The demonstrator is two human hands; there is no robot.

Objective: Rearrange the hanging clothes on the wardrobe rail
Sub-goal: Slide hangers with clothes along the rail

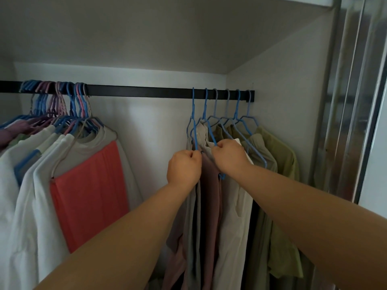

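Wardrobe rail (146, 92) overhead — left grip (184, 167) and right grip (229, 154) each pinch blue hangers (193, 130) below it.

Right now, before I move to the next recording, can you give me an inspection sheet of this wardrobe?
Surface: black metal wardrobe rail, bare along its middle stretch.
Job's things: right group of six blue plastic hangers carrying beige, mauve and olive green garments; left group of tightly bunched blue and pink hangers carrying white tops and a coral red folded cloth.
Clutter: nothing seen.
Hands: left hand grips the leftmost blue hanger's frame; right hand grips the next hanger's frame.
Cables: nothing seen.
Surroundings: white wardrobe walls, metallic sliding door frame at right.
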